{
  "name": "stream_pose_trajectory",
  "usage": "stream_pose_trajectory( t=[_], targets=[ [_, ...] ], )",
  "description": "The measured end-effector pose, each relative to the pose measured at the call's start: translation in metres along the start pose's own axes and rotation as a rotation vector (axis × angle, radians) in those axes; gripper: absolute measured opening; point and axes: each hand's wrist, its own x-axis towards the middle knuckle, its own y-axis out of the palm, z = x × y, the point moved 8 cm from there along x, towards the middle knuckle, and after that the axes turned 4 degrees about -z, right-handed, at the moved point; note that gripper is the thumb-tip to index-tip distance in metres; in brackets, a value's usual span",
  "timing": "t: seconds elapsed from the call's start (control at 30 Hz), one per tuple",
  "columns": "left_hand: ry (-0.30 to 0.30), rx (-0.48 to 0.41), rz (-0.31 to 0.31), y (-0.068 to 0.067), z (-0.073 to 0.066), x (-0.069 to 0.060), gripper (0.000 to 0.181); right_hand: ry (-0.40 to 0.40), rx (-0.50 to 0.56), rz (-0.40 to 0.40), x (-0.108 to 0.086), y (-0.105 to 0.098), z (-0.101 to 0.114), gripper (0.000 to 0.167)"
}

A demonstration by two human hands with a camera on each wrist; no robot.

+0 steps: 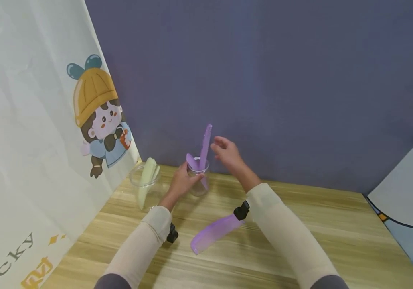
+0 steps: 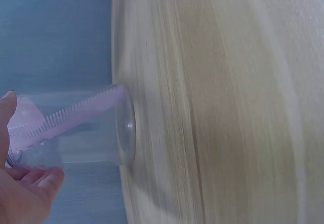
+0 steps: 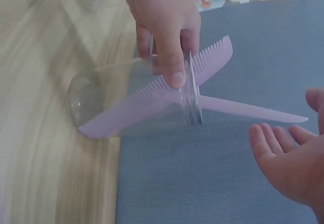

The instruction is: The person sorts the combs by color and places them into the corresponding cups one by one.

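Observation:
A clear jar (image 1: 198,190) stands upright near the back edge of the table. My left hand (image 1: 184,181) grips it near the rim, thumb on one side and fingers on the other. Two purple combs lean inside: a tall comb (image 1: 205,147) sticks well above the rim, and a shorter end of another comb (image 3: 215,59) pokes out beside it. Just right of the tall one, my right hand (image 1: 229,156) is raised with relaxed fingers and holds nothing. In the right wrist view, the tip of the upper comb (image 3: 253,110) lies close to those fingers.
A third purple comb (image 1: 215,233) lies on the wooden table (image 1: 264,257), its far end hidden by the right wrist's strap. To the left, another clear container (image 1: 132,176) holds pale green pieces (image 1: 148,176). A dark wall (image 1: 282,100) rises directly behind the jar.

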Motion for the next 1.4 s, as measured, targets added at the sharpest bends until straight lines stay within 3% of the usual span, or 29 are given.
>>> stream_pose_trajectory(
  t=[0.2, 0.5, 0.57, 0.77, 0.87, 1.4],
  targets=[
    [0.021, -0.016, 0.014, -0.001, 0.0, -0.001, 0.073, -0.02, 0.074, -0.16, 0.019, -0.006, 0.002, 0.043],
    [0.018, 0.005, 0.009, -0.003, -0.001, -0.002, 0.076, -0.015, 0.105, -0.205, 0.033, -0.004, 0.006, 0.042],
    [0.018, -0.001, 0.008, -0.003, -0.002, -0.002, 0.077, -0.034, 0.059, -0.231, 0.034, -0.007, 0.009, 0.042],
    [0.016, 0.012, 0.007, -0.004, -0.002, -0.002, 0.078, -0.089, -0.226, -0.339, 0.035, -0.013, 0.015, 0.039],
    [0.009, 0.02, 0.007, -0.005, -0.002, -0.004, 0.078, -0.111, -0.254, -0.349, 0.036, -0.012, 0.015, 0.037],
    [-0.007, 0.036, -0.003, -0.003, -0.003, -0.004, 0.081, -0.161, -0.15, -0.322, 0.034, -0.01, 0.017, 0.033]
  ],
)
